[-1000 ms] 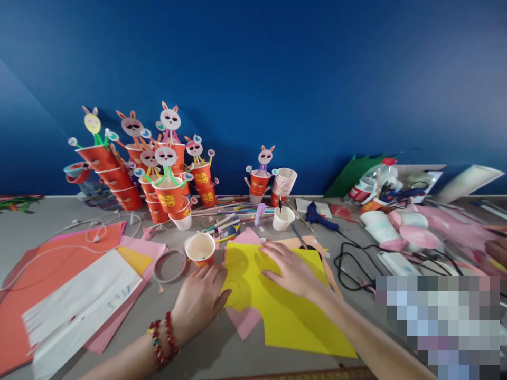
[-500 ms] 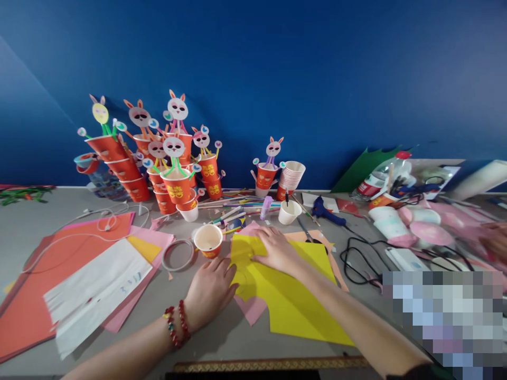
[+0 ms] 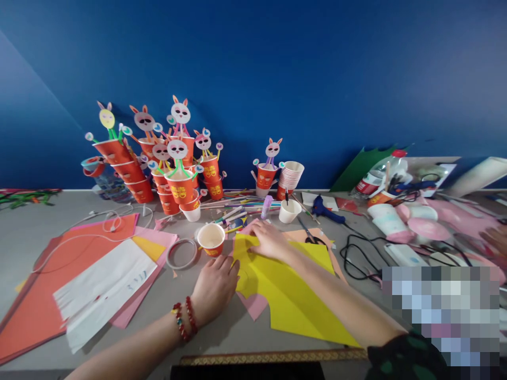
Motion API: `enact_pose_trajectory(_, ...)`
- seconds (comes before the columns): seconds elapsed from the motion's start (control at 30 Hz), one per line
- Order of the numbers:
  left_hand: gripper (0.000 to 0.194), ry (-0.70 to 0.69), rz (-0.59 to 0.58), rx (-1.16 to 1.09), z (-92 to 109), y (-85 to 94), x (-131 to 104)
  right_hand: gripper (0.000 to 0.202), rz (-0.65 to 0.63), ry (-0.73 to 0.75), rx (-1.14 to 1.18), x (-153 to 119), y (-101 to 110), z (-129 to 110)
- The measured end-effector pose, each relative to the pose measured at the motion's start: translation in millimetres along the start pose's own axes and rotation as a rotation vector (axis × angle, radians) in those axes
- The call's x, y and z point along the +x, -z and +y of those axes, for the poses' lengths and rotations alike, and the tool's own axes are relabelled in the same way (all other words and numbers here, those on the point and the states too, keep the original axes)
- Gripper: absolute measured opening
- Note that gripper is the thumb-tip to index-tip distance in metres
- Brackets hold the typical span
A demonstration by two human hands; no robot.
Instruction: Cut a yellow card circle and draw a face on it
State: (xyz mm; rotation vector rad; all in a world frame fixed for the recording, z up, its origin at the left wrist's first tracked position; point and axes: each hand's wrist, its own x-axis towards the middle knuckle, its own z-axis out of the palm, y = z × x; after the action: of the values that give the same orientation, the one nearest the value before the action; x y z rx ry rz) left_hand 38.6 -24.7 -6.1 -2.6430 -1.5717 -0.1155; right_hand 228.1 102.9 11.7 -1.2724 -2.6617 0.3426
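A yellow sheet (image 3: 301, 295) with a curved cutout in its lower left edge lies on the table, and a faint circle is traced near its left side. My right hand (image 3: 271, 243) rests across its upper left corner, thumb on the sheet and fingers bent over the top edge, closed on it. Beside the sheet's left edge is my left hand (image 3: 217, 285), knuckles up, fingers bent and close together; their tips are hidden. A red and white paper cup (image 3: 211, 244) stands just beyond it. Pink paper (image 3: 253, 306) shows from under the sheet.
Left lie orange sheets (image 3: 35, 295), a white sheet (image 3: 106, 290) and a tape roll (image 3: 181, 253). Behind stand stacked red cups with rabbit figures (image 3: 180, 184). Scissors (image 3: 312, 238), a glue stick (image 3: 266, 207) and a glue gun (image 3: 327, 211) lie right. Another person's hand (image 3: 497, 237) is far right.
My right fingers have drawn in from a spread pose over the sheet's corner. My left hand's thumb is now tucked from sight. The view has shifted slightly.
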Motion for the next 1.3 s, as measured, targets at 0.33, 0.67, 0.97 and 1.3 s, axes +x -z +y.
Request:
enact_pose_trajectory(0.33, 0.038, -0.012, 0.04, 0.069, 4.4, -3.9, -2.8, 0.041, -0.059, -0.082, -0.098, 2.7, 2.4, -17.2)
enact_pose_trajectory(0.67, 0.036, -0.01, 0.065, 0.075, 5.4, -5.0, -2.4, 0.037, -0.009, -0.128, -0.04, 2.3, -2.0, -22.8)
enact_pose_trajectory(0.97, 0.047, 0.032, 0.153, -0.175, 0.7, -11.1, -5.2, 0.025, 0.077, 0.009, 0.217, -16.2, 20.8, -8.3)
enact_pose_trajectory(1.3, 0.043, 0.077, 0.127, -1.405, -3.1, -7.2, -3.2, 0.028, 0.154, 0.226, 0.332, -53.6, 84.0, -13.0)
